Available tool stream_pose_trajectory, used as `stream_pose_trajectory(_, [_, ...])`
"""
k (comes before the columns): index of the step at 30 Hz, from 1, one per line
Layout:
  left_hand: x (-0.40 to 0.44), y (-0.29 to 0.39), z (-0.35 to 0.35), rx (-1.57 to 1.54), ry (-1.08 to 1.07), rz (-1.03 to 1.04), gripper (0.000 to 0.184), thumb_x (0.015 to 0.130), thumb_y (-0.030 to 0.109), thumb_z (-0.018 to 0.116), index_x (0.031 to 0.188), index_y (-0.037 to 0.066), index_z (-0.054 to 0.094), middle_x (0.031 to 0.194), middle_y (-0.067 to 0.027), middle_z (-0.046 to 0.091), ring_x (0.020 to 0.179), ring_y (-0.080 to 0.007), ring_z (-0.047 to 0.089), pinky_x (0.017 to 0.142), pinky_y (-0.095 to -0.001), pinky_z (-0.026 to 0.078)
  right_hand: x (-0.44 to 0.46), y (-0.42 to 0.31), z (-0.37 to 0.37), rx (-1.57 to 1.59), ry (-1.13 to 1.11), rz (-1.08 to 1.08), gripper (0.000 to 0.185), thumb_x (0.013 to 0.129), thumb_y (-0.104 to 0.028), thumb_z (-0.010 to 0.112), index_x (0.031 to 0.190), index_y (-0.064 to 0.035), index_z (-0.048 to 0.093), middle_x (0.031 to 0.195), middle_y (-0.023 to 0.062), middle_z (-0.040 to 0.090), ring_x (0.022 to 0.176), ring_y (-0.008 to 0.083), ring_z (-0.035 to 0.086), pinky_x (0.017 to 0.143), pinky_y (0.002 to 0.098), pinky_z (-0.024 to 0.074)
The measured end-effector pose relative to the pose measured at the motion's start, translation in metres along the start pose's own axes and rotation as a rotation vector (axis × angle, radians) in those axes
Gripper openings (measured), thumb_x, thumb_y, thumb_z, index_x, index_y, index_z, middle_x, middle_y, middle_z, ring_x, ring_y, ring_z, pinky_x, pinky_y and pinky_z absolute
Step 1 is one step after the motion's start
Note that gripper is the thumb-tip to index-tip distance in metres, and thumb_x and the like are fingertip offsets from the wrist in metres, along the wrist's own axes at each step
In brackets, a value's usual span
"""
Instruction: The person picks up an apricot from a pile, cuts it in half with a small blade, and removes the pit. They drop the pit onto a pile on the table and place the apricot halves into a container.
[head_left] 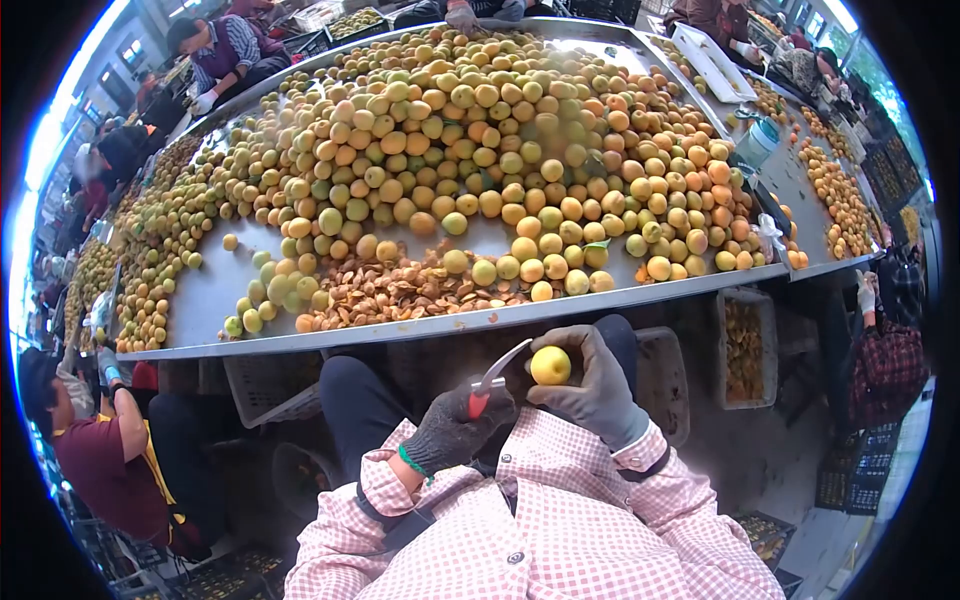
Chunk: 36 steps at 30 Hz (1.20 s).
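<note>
My left hand point(458, 428), in a dark knit glove with a green cuff edge, is closed around the red handle of a curved knife point(497, 369). The blade points up and to the right, its tip close to the fruit. In a grey glove, my right hand point(598, 388) pinches a yellow apricot point(550, 366) between thumb and fingers. Both hands are above my lap, just short of the table edge. On the metal table point(480, 232) lies a large heap of apricots point(420, 120). Brown pits point(400, 288) are piled at its near edge.
Crates stand under the table, among them a white one point(268, 385) at left and one with fruit pieces point(745, 350) at right. A plastic jar point(757, 142) and white tray point(712, 62) are on the right. Several people sit around; a person in maroon point(110, 455) is at left.
</note>
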<state>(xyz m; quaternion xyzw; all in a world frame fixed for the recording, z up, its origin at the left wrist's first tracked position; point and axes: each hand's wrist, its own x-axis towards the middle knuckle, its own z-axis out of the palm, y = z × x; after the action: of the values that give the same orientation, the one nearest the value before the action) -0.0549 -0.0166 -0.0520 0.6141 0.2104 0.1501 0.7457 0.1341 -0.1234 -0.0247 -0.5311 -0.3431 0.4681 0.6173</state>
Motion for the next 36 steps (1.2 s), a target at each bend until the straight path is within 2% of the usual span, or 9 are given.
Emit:
stream_pose_trajectory(1, [0.002,0.005,0.002,0.056,0.027,-0.02,0.023,0.083,0.007,0.07,0.104,0.001,0.062,0.095,-0.0053,0.065,0.089,-0.0137,0.061,0.082,-0.028,0.05,0.001,0.0,0.0,-0.36,0.056,-0.118,0.058,0.074,-0.001,0.075,0.123,-0.0035,0.044,0.112,0.0053,0.052,0.102,0.0121,0.053,0.091,0.0248,0.0445])
stream_pose_trajectory(3, [0.004,0.004,0.006,0.113,0.055,-0.041,0.023,0.083,0.007,0.07,0.104,0.001,0.062,0.096,-0.0042,0.064,0.089,-0.0129,0.061,0.082,-0.0275,0.05,0.003,-0.005,0.007,-0.341,0.098,-0.164,0.056,0.073,-0.003,0.077,0.119,-0.0037,0.045,0.11,0.0036,0.052,0.099,0.0094,0.051,0.089,0.0233,0.0441])
stream_pose_trajectory(5, [0.004,-0.002,0.01,-0.084,0.081,-0.121,0.023,0.084,0.008,0.069,0.105,0.002,0.061,0.095,-0.0062,0.065,0.088,-0.0143,0.061,0.08,-0.0282,0.049,0.005,-0.008,0.01,0.269,-0.057,0.182,0.058,0.074,-0.002,0.076,0.121,-0.0039,0.043,0.109,0.0029,0.052,0.099,0.0093,0.052,0.088,0.0236,0.0446])
stream_pose_trajectory(6, [0.004,-0.002,0.012,-0.083,0.081,-0.123,0.023,0.084,0.008,0.069,0.105,0.002,0.061,0.095,-0.0062,0.065,0.088,-0.0143,0.061,0.08,-0.0282,0.049,0.005,-0.003,0.012,0.404,-0.102,0.168,0.058,0.073,-0.001,0.075,0.122,-0.0041,0.043,0.109,0.0033,0.053,0.099,0.0099,0.054,0.088,0.0242,0.0452])
stream_pose_trajectory(8, [0.004,-0.001,0.014,0.2,0.079,0.038,0.024,0.085,0.009,0.067,0.107,0.004,0.06,0.094,-0.0097,0.065,0.085,-0.0169,0.062,0.078,-0.0295,0.049,0.004,-0.005,0.016,0.381,-0.099,0.15,0.058,0.073,0.0,0.075,0.12,-0.0043,0.044,0.108,0.0035,0.053,0.097,0.0103,0.055,0.087,0.024,0.046])
stream_pose_trajectory(15, [0.0,0.021,0.018,0.466,0.042,0.025,0.028,0.084,0.015,0.068,0.11,0.008,0.058,0.091,-0.0153,0.064,0.083,-0.0297,0.065,0.073,-0.0333,0.05,0.002,0.002,0.016,0.104,0.082,-0.036,0.051,0.073,-0.002,0.077,0.114,-0.0042,0.045,0.1,0.003,0.054,0.09,0.0105,0.057,0.08,0.0229,0.0484])
stream_pose_trajectory(18, [-0.001,0.014,0.019,0.571,0.034,0.005,0.028,0.084,0.018,0.067,0.11,0.01,0.058,0.09,-0.0175,0.064,0.084,-0.0364,0.064,0.07,-0.0373,0.051,0.0,0.006,0.017,0.477,0.01,0.094,0.054,0.074,-0.007,0.077,0.119,-0.0039,0.047,0.105,0.0062,0.057,0.097,0.0161,0.06,0.088,0.0274,0.0488])
stream_pose_trajectory(24, [-0.005,0.02,0.017,0.659,0.03,-0.088,0.03,0.085,0.023,0.065,0.112,0.013,0.057,0.088,-0.0185,0.064,0.082,-0.0381,0.063,0.066,-0.0421,0.051,-0.004,0.007,0.028,0.391,0.008,-0.077,0.052,0.076,-0.008,0.075,0.118,-0.0045,0.046,0.112,0.01,0.058,0.108,0.0212,0.059,0.102,0.0391,0.0414])
stream_pose_trajectory(36, [0.001,0.02,0.014,0.767,0.1,0.189,0.036,0.08,0.014,0.065,0.115,0.014,0.057,0.085,-0.0191,0.064,0.079,-0.0387,0.063,0.064,-0.0447,0.05,-0.008,0.001,0.043,0.265,0.011,-0.164,0.049,0.078,-0.008,0.073,0.116,-0.0077,0.043,0.105,0.0063,0.058,0.103,0.0188,0.06,0.112,0.0463,0.0251])
